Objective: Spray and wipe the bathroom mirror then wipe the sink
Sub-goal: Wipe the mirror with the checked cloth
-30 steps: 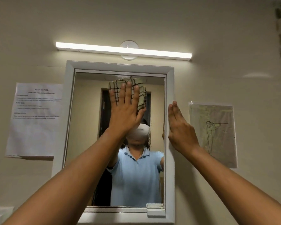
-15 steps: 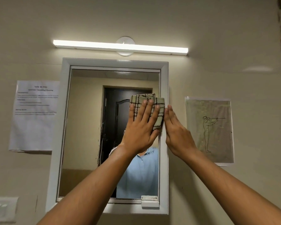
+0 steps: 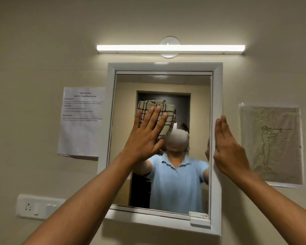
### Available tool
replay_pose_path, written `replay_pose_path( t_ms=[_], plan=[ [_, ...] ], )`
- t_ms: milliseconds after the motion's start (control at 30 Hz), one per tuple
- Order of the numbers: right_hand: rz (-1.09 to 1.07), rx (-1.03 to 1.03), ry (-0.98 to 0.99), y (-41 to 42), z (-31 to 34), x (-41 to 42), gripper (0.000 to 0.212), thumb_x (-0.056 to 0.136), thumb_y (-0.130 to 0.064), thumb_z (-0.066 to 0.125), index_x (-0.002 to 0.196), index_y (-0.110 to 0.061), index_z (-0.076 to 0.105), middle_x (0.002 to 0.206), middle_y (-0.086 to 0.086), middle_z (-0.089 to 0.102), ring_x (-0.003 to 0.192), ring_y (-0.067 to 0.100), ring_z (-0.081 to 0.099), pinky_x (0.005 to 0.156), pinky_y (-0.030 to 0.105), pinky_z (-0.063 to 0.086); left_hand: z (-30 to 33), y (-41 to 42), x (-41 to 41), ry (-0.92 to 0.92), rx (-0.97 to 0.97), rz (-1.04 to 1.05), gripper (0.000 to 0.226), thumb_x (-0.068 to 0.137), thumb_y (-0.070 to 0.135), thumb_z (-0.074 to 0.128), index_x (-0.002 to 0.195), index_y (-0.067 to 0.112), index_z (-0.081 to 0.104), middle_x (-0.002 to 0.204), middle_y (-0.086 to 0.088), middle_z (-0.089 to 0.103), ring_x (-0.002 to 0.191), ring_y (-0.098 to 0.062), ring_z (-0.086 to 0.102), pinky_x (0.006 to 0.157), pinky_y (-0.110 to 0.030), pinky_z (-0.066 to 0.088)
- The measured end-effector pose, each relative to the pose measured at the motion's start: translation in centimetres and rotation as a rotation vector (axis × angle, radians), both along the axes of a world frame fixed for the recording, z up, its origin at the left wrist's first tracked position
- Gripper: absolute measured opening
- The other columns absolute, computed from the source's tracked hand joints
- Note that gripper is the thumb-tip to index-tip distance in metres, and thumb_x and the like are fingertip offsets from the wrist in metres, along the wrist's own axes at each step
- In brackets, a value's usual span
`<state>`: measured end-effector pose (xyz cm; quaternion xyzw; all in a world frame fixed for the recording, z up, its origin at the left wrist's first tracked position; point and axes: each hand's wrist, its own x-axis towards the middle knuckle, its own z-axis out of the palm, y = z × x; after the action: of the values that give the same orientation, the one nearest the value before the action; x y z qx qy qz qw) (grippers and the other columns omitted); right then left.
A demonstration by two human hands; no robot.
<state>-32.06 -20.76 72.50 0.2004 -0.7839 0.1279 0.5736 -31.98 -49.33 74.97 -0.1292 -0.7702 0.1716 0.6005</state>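
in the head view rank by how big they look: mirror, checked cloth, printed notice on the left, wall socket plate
1. mirror
2. printed notice
3. and 4. checked cloth and wall socket plate: too close to rank, as the left hand covers part of the cloth.

Bare forearms (no sleeves showing), light-blue collared shirt (image 3: 177,184) in reflection.

The mirror (image 3: 166,183) is a tall rectangle in a white frame, fixed upright on the wall. A folded beige cloth (image 3: 168,117) with dark check lines lies flat against the upper left of the glass, partly covered by a flat palm.
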Motion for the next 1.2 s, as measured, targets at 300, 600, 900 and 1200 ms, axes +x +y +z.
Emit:
replay_pose_path(
  t_ms=[300,600,900,1200],
  plan=[
    [-0.024,-0.016,-0.007,-1.1,-0.2,0.5,0.084,0.081,0.005,0.042,0.155,-0.008,0.003,0.164,0.008,-0.001,0.129,0.039,0.049,0.058,0.024,0.039,-0.8,-7.8,0.5,0.014,0.199,0.0,0.079,0.096,0.058,0.028,0.158,0.017,0.002,0.165,-0.012,-0.006,0.153,-0.027,-0.007,0.12,-0.058,0.003],
    [-0.087,0.011,-0.074,-1.4,-0.5,1.3,0.08,0.081,-0.008,0.035,0.156,-0.009,0.004,0.164,0.007,-0.002,0.131,0.037,0.048,0.066,0.03,0.051,-6.8,-5.6,0.5,0.022,0.335,-0.037,0.08,0.095,0.057,0.026,0.158,0.013,0.003,0.165,-0.016,-0.003,0.152,-0.032,-0.004,0.118,-0.062,0.008],
    [-0.116,0.019,-0.123,-1.0,-1.5,1.8,0.088,0.082,0.007,0.042,0.156,-0.014,-0.001,0.164,0.001,-0.011,0.131,0.028,0.049,0.055,0.015,0.032,-6.6,2.2,-0.1,-0.012,0.264,-0.097,0.081,0.097,0.056,0.031,0.157,0.012,0.001,0.164,-0.02,-0.004,0.152,-0.036,-0.004,0.116,-0.066,0.011],
    [-0.096,0.054,-0.111,-0.1,-1.8,2.0,0.088,0.083,0.005,0.044,0.156,-0.016,0.0,0.164,0.001,-0.006,0.103,0.03,0.062,0.057,0.026,0.038,-4.3,11.6,-0.7,-0.001,0.127,-0.206,0.074,0.1,0.053,0.03,0.158,0.012,0.009,0.164,-0.017,0.003,0.152,-0.034,0.001,0.119,-0.061,-0.001]
  ],
)
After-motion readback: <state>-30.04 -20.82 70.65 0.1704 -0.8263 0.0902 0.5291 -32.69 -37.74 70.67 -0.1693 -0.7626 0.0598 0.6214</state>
